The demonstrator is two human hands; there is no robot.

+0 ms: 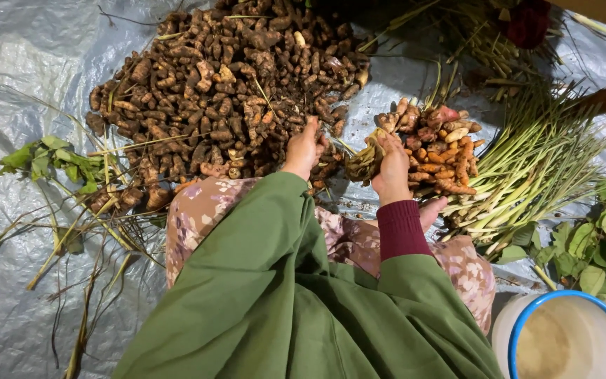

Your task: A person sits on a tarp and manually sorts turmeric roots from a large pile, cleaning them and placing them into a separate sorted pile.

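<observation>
Right up close, the green garment [282,309] fills the lower frame, sleeves stretching forward over floral-patterned trousers [198,210]. Underneath it all, a big grey plastic sheet [15,77] covers the floor. On it, the huge heap of brown turmeric roots [226,84] spreads across the top, soil clinging to them. Over on the right, a bundle of pale green stalks [534,168] fans outward, and there's leafy green foliage [597,245] at the edge. Bottom right, a white bucket with a blue rim [562,337], something pale inside. Another small spray of leaves [43,161] sits far left, with dry stems strewn below it.

Now the hands. The right hand [393,168], maroon cuff showing, is clamped around a clump of orange-brown rhizomes [436,147], still joined to the stalks, held just above the sheet. The left hand [304,149] reaches into the near edge of the heap, fingers curled down among the roots; whether it has actually gripped one, I cannot tell.
</observation>
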